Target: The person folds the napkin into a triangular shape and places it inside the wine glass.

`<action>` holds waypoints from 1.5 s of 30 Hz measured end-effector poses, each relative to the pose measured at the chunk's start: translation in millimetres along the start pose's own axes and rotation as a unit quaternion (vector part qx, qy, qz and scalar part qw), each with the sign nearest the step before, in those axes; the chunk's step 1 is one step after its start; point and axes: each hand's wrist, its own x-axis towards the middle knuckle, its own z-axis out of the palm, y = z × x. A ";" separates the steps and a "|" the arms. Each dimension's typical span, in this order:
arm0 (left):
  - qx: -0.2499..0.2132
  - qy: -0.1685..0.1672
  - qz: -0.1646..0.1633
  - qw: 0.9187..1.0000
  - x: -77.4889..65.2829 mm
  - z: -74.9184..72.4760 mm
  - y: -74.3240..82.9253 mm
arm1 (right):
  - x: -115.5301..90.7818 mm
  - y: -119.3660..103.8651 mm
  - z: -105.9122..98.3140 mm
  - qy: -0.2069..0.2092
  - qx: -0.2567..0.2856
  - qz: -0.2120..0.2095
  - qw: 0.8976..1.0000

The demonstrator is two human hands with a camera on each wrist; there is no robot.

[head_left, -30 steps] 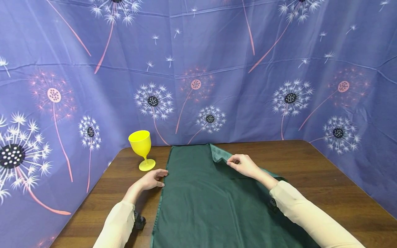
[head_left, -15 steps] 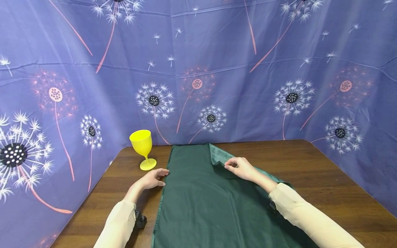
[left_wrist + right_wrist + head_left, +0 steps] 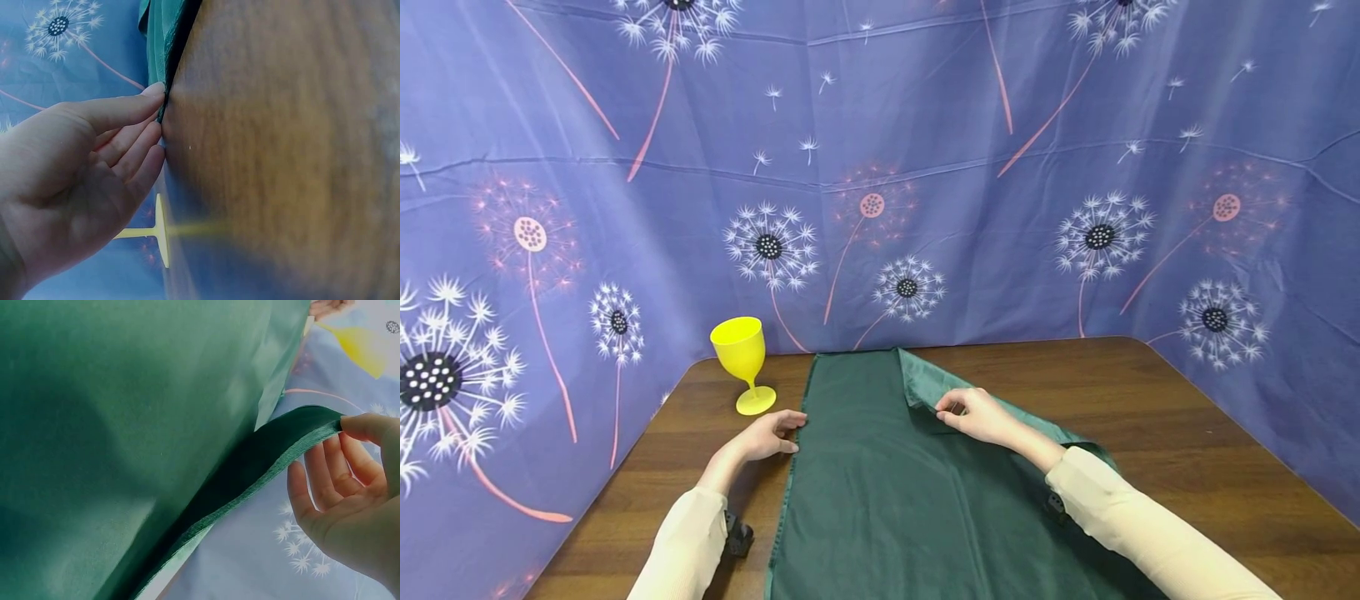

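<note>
A dark green cloth (image 3: 872,483) lies over the middle of the table, its far right part folded back to show a lighter, shinier side. My right hand (image 3: 977,417) pinches the lifted edge of that fold. In the right wrist view, the thumb and forefinger hold the cloth's hem, and the other fingers curve below it. My left hand (image 3: 765,436) rests at the cloth's left edge with fingers relaxed. Seen from the left wrist, the thumb and fingertips touch the cloth's border (image 3: 164,69) against the tabletop.
A yellow goblet (image 3: 740,348) stands upright at the table's back left, beyond my left hand. Brown wooden tabletop (image 3: 1210,467) shows on both sides of the cloth. A blue curtain with dandelions (image 3: 985,275) hangs behind and around the table.
My right hand has drawn the pinched edge slightly left and toward me, so the folded-back strip shows wider. The left hand and goblet have stayed in place.
</note>
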 end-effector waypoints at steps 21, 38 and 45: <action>-0.002 0.005 -0.001 1.000 1.1 2.0 -3.5 | -7.7 -4.5 10.4 -0.022 0.014 -0.022 0.999; 0.015 0.012 -0.013 1.000 0.2 4.5 -0.8 | -16.4 1.7 16.7 -0.081 0.009 -0.011 0.997; 0.045 0.026 -0.009 0.999 1.4 6.6 3.2 | -17.6 0.7 13.3 -0.107 0.004 -0.003 0.994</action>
